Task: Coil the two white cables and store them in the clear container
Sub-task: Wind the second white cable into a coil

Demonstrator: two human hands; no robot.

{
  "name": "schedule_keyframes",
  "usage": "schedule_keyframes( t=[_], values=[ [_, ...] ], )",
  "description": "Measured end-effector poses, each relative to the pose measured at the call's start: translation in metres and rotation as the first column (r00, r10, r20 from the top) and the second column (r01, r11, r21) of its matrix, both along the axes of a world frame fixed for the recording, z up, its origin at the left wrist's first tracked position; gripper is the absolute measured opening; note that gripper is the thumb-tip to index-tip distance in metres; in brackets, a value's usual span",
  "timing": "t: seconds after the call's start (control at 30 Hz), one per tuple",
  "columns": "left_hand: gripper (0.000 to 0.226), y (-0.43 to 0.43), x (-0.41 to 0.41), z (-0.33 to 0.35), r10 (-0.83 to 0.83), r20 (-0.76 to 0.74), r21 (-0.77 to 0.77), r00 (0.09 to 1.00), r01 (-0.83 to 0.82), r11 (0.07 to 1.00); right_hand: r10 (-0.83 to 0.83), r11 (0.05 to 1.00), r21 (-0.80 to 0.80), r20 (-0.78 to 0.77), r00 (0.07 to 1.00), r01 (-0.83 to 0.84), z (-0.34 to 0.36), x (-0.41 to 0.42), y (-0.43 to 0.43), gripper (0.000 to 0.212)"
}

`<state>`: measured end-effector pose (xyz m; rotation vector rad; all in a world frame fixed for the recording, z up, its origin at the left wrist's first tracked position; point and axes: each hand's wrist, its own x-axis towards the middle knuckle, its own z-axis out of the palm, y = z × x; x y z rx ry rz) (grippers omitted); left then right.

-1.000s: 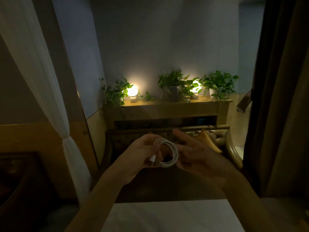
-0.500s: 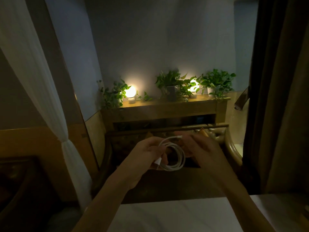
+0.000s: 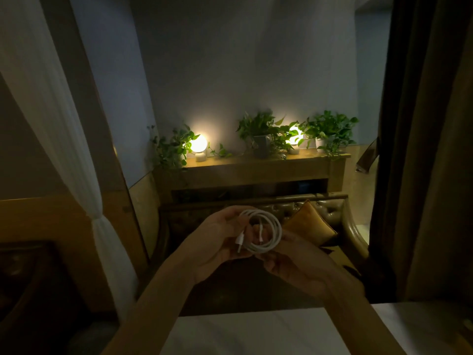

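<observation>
Head view. Dim room.

- The white cable is wound in a flat ring at centre frame. It is held in the air between both hands, roughly upright, with its face turned toward the camera.
- The left hand is at the ring's left edge, fingers and thumb curled round the gathered loops. A plug end hangs just beside that grip.
- The right hand sits lower right of the ring and touches its rim from beneath. It is too dark to tell whether it pinches or only props.
- Only one cable shows. The clear container is not in frame.
- Judgement: the coil looks near done, and the left hand is placed to carry it.
- There is open air around the hands. A white surface runs along the bottom edge below the forearms. A cushion and a sofa arm lie behind, right of centre.
</observation>
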<state>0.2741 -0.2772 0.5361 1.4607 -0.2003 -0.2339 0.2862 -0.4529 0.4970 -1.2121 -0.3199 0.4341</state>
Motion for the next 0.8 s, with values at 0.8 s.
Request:
schedule_keyframes(
  t=[0.8],
  values=[
    [0.035, -0.028, -0.005, 0.012, 0.251, 0.21, 0.304, 0.945, -0.307, 0.902, -0.45, 0.779, 0.016, 0.712, 0.54, 0.627, -0.001, -0.019, -0.004, 0.03]
  ],
)
